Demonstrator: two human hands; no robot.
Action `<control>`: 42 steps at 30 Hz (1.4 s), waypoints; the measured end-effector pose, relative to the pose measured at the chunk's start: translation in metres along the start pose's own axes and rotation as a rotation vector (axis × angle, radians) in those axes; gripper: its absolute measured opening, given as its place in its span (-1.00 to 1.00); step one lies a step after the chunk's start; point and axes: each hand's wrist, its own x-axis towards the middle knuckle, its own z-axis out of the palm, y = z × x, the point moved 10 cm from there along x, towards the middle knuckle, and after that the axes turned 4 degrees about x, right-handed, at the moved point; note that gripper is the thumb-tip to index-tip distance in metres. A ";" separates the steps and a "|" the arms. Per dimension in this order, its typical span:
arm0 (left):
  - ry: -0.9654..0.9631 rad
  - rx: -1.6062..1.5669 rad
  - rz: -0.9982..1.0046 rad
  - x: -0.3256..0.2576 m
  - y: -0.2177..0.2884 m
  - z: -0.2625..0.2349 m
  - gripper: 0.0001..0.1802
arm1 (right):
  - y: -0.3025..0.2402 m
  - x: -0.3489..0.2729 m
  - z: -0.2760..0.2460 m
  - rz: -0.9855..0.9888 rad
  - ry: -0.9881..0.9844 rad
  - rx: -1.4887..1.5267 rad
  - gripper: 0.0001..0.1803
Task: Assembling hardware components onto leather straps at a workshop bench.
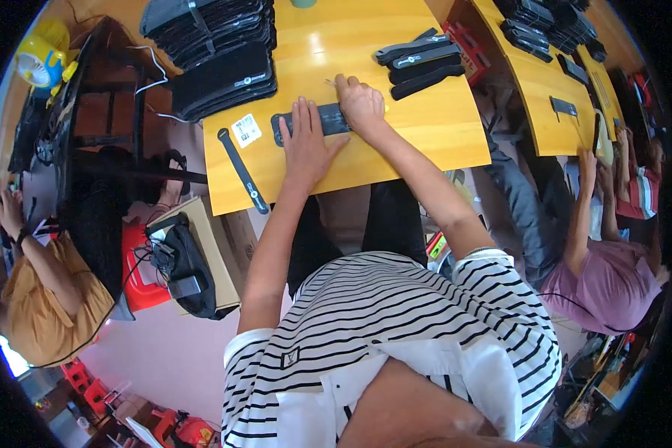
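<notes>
My left fingers (pixel 305 119) are lying flat on a black strip (pixel 333 118), seemingly unfinished. My right fingers (pixel 344 88) are resting curled, hold unclear.

The bench (pixel 418 138) is a yellow, glossy wood-grain top, with stacked black fabric pieces (pixel 220 78) at its far left and a small group of black straps (pixel 425 66) toward the far right. Between these, nearer the front, a flat black piece (pixel 331 118) lies crosswise. Left of it are a white printed label (pixel 246 131) and a slim black strap (pixel 240 170) slanting to the front edge.
</notes>
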 end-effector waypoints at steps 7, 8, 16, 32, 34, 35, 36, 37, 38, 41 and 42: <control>-0.031 -0.040 -0.022 0.002 -0.009 0.004 0.00 | 0.003 0.004 0.005 0.002 -0.044 -0.002 -0.90; 0.000 -0.123 -0.043 0.001 -0.014 0.001 0.01 | 0.003 0.004 0.005 -0.007 -0.054 -0.009 -0.88; -0.012 -0.032 -0.116 -0.016 -0.039 -0.006 0.01 | -0.004 0.002 -0.006 -0.074 -0.039 0.034 -0.88; 0.083 -0.826 -1.145 -0.192 -0.147 -0.018 -0.51 | -0.032 -0.140 -0.089 0.027 0.121 0.754 -0.83; 0.089 -1.089 -1.160 -0.188 -0.126 -0.004 -0.58 | -0.042 -0.157 -0.081 0.028 0.028 0.768 -0.82; 0.078 -1.092 -1.159 -0.191 -0.126 0.001 -0.58 | -0.049 -0.164 -0.073 0.023 -0.070 0.786 -0.82; 0.132 -1.134 -1.101 -0.191 -0.129 0.005 -0.63 | -0.050 -0.169 -0.073 0.031 -0.071 0.781 -0.82; 0.187 -1.173 -1.036 -0.187 -0.126 -0.001 -0.68 | -0.052 -0.174 -0.072 0.037 -0.100 0.801 -0.82; 0.179 -1.174 -1.031 -0.190 -0.122 -0.001 -0.68 | -0.055 -0.178 -0.070 0.042 -0.131 0.822 -0.82; 0.186 -1.167 -0.986 -0.196 -0.098 -0.014 -0.77 | -0.059 -0.182 -0.065 0.152 -0.178 0.978 -0.83; 0.178 -1.167 -0.984 -0.197 -0.085 -0.016 -0.77 | -0.060 -0.186 -0.053 0.280 -0.273 1.110 -0.83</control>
